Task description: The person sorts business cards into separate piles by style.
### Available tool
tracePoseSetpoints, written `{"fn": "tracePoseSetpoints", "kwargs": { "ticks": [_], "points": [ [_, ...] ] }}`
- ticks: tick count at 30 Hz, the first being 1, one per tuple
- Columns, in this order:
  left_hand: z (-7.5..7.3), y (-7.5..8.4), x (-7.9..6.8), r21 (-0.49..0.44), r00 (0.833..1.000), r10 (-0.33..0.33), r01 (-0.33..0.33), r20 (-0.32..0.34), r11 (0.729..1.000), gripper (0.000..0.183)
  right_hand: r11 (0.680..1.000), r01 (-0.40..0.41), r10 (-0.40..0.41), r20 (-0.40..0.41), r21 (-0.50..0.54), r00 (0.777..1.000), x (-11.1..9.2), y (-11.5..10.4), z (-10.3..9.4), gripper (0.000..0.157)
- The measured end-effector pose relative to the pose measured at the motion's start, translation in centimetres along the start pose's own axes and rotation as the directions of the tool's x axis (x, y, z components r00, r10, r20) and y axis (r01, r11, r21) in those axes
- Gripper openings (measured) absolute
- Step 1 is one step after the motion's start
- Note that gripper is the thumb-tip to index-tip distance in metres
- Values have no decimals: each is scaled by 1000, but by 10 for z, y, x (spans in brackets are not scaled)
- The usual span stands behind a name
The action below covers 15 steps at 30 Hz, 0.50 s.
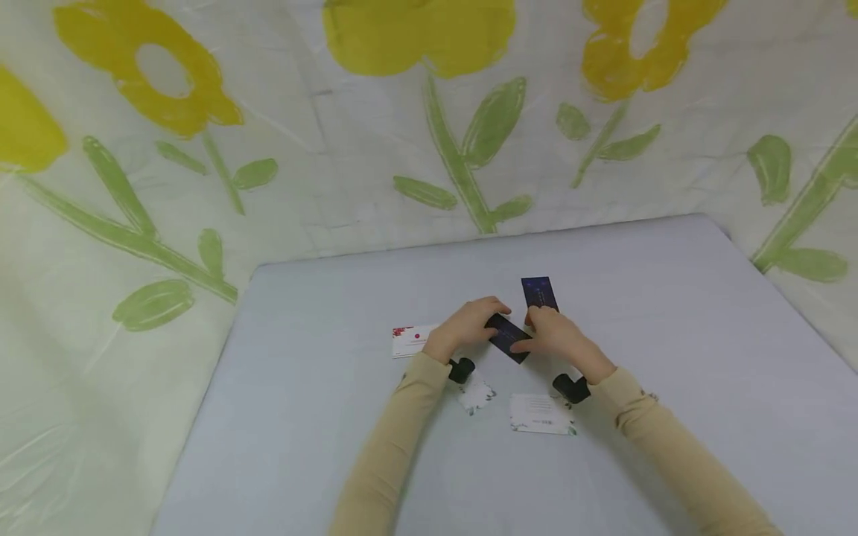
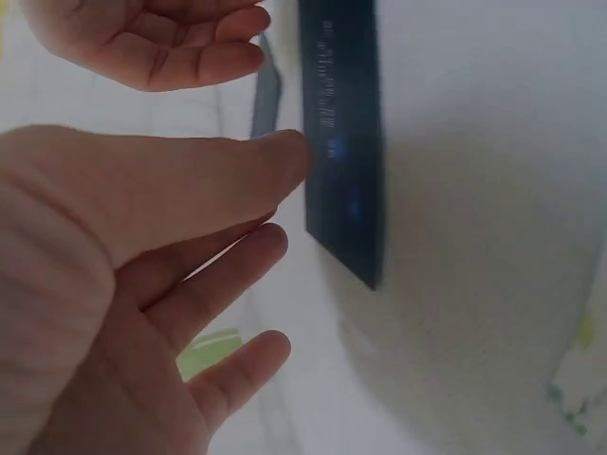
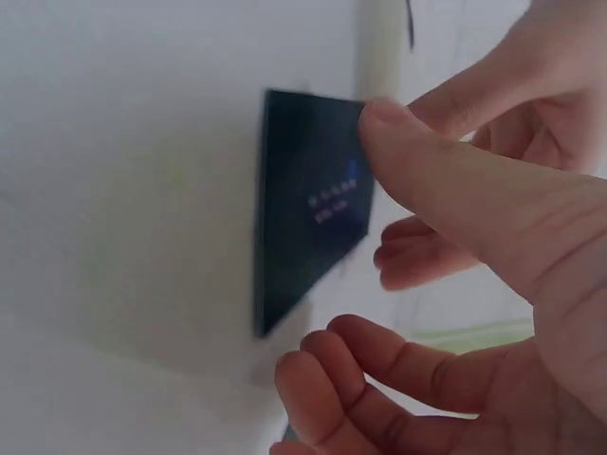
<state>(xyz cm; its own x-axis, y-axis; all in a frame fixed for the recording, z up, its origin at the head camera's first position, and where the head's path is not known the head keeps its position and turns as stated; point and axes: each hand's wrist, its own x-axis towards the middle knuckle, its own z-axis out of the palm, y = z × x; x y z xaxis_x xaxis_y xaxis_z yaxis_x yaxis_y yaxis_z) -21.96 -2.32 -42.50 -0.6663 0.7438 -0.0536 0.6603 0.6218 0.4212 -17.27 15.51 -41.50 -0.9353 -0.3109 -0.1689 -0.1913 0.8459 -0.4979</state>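
A dark blue card (image 1: 507, 339) with small pale print lies slantwise between both hands at the middle of the table. My left hand (image 1: 471, 321) holds its left end, the thumb tip against its edge in the left wrist view. My right hand (image 1: 556, 333) has its thumb on the other end of the same card, fingers curled close to the edge in the right wrist view. Just beyond the right fingertips lies a second dark card (image 1: 538, 292) with blue spots, its near end overlapped by the hand.
White cards with red print (image 1: 410, 341) lie left of the left hand. Nearer me are a white leaf-bordered card (image 1: 474, 392), partly behind the left wrist camera (image 1: 461, 370), and another such card (image 1: 539, 414). A flower-painted sheet (image 1: 375, 149) hangs behind the pale table (image 1: 302, 417).
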Motion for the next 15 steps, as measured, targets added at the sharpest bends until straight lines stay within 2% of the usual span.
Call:
{"fn": "tracePoseSetpoints", "kwargs": {
  "ticks": [3, 6, 12, 15],
  "points": [
    [4, 0, -1, 81, 999, -17, 14, 30, 997, 39, 1000, 23, -23, -1, -1, 1000, 1, 1, 9, 49],
    [5, 0, -3, 113, 999, -28, 24, 37, 993, 39, 999, 29, -29, -5, 20, 1000, 2, 2, 14, 48],
    [4, -3, -4, 114, 998, -49, 45, 32, 992, 38, 996, 28, -28, -2, 89, 1000, 8, 7, 13, 52],
    [5, -5, -5, 78, 998, -63, 61, 18, 995, 38, 994, 50, -47, -24, 101, 999, 9, 10, 11, 52]
  ]
}}
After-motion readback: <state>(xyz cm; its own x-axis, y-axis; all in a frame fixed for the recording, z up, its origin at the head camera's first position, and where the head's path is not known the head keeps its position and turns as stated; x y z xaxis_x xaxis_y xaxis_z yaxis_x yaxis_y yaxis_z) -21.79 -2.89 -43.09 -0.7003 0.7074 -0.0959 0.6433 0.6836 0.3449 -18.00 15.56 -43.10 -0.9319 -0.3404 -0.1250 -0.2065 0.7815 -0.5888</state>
